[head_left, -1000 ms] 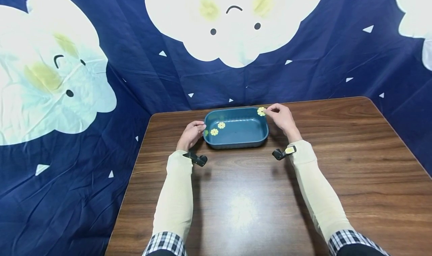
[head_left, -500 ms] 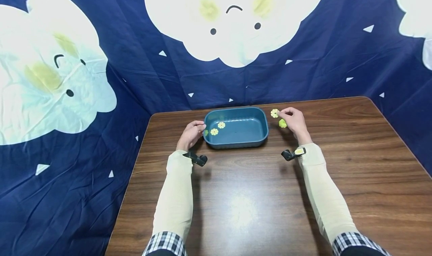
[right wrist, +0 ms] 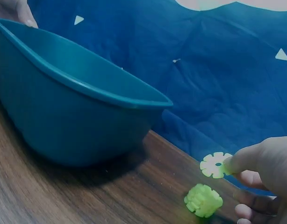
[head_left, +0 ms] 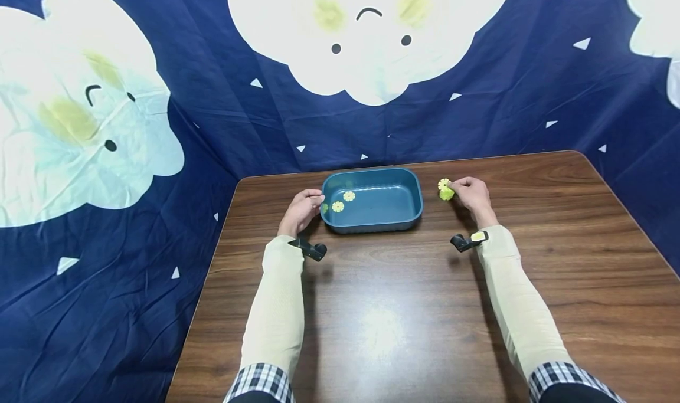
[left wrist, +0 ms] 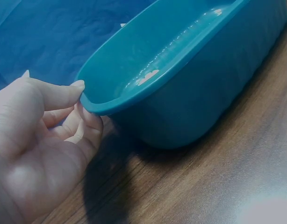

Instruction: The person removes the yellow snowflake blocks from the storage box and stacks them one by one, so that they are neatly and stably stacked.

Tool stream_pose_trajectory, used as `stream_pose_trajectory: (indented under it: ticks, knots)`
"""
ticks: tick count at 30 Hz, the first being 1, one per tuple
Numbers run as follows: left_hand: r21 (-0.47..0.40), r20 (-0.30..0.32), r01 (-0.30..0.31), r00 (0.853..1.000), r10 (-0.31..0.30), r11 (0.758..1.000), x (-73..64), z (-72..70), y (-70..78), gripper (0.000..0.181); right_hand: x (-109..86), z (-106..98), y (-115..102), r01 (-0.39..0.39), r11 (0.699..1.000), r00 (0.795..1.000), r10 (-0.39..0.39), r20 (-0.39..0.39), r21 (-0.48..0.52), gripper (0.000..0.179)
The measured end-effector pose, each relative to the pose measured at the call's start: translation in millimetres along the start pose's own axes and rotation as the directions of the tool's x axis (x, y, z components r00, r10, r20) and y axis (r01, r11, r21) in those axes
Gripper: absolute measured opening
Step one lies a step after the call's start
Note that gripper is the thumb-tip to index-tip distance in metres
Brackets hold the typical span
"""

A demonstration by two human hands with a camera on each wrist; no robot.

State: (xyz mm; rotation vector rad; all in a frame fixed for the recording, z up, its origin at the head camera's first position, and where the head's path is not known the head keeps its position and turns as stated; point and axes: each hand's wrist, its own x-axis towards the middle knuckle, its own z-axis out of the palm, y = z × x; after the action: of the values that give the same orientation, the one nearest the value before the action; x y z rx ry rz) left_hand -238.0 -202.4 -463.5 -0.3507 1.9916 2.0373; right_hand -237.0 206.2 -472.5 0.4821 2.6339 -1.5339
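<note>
A teal plastic bin [head_left: 372,229] stands on the table near its back edge. At its left end my left hand [left wrist: 45,135] pinches the rim, thumb on top and fingers curled beneath. Two pale yellow flower-shaped discs [head_left: 337,206] lie on the bin's floor toward the left. Right of the bin, my right hand [head_left: 473,197] pinches another flower-shaped disc [right wrist: 213,165] between thumb and fingers. Just below that disc, a yellow-green stack of flower-shaped discs [right wrist: 203,200] sits on the table. In the right wrist view the held disc appears apart from the stack.
The brown wooden table [head_left: 382,297] has its back edge close behind the bin. A dark blue cloth [head_left: 340,125] with white clouds hangs behind and on both sides. Small black cameras [head_left: 313,251] are strapped at the wrists.
My right hand has moved right from the bin's far right corner with the disc, which is now above the stack. The left hand and the bin stay in place.
</note>
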Motion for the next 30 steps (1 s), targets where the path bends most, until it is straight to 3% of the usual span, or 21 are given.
stream_pose_trajectory:
  ticks: [8,17,30]
  knots:
    - [0.000,0.005,0.010,1.000,-0.010,1.000,-0.5,-0.3,1.6,0.030,4.6,-3.2,5.6,-0.054,0.997,0.998,0.056,0.031,-0.053,0.040]
    - [-0.004,0.010,0.006,1.000,-0.006,1.000,-1.5,0.8,2.4,0.023,3.8,-3.5,3.9,-0.086,0.991,0.996,0.089,0.029,-0.104,0.037]
    - [-0.013,0.007,0.000,1.000,0.000,1.000,-0.4,1.4,1.1,0.018,3.3,-5.3,3.6,-0.051,0.980,0.998,0.055,0.013,-0.190,0.038]
